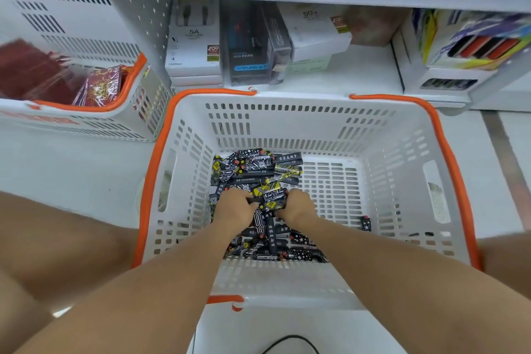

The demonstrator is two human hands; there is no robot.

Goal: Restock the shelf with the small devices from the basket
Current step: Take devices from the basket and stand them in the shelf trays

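A white basket point(402, 135) with an orange rim stands on the floor in front of the shelf point(359, 77). A heap of small black devices point(253, 169) with white and yellow patterns lies on its bottom, left of centre. Both my hands are down in the heap. My left hand point(235, 205) and my right hand point(296, 205) each curl their fingers round a bunch of devices point(271, 200) held between them. One lone device point(365, 223) lies apart at the right.
A second white basket point(138, 100) with red packets stands at the left. The low shelf holds boxed cables and chargers point(195, 43) and a display box point(471, 46) at the right. My bare knees flank the basket. A black cord point(290, 339) lies near the bottom edge.
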